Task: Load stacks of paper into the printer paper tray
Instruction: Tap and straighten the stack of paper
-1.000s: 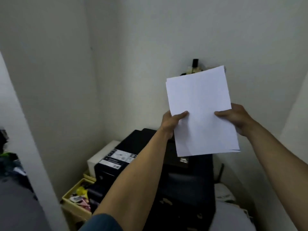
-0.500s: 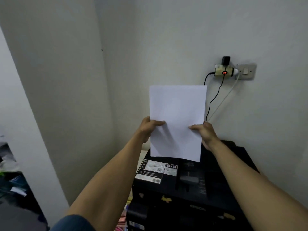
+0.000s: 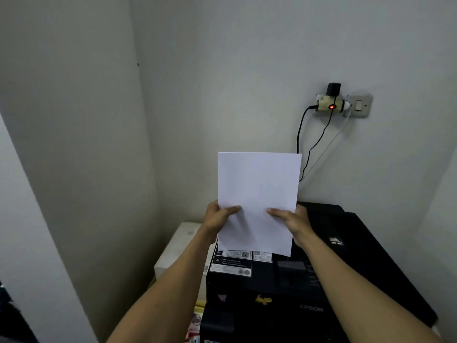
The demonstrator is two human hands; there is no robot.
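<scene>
Paper stack stands upright above the black printer, gripped at its lower side edges by the left hand and right hand, thumbs across the front sheet.

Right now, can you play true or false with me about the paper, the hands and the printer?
1. Both hands hold the paper stack. True: the left hand and right hand grip its sides.
2. The paper already lies flat in the printer. False: it is held upright above it.
3. The printer is white. False: it is black.
4. A red light glows on the wall adapter. True.
</scene>
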